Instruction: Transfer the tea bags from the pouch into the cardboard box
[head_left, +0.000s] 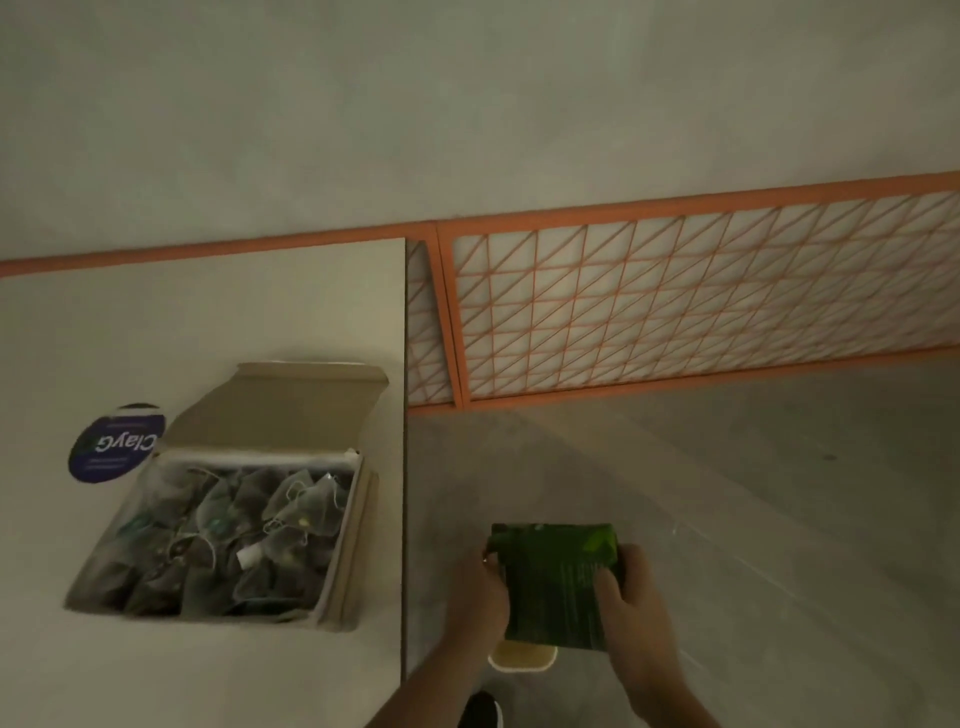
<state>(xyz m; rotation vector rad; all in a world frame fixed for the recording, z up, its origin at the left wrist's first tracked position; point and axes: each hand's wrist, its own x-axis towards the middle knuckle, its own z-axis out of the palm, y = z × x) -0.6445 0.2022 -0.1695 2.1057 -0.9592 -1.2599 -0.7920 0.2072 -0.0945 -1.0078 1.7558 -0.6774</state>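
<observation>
An open cardboard box (340, 597) sits on the white table, its lid folded back. Several mesh tea bags (249, 525) fill it. To the right of the table, over the floor, I hold a green pouch (556, 582) with both hands. My left hand (478, 597) grips its left edge. My right hand (628, 597) grips its right side with the thumb on the front. The pouch's inside is hidden.
The white table (208, 322) ends at a straight right edge beside the box. A round dark blue sticker (111, 447) lies left of the box. An orange wire grid panel (675, 306) leans along the wall. A small pale object (522, 657) shows below the pouch.
</observation>
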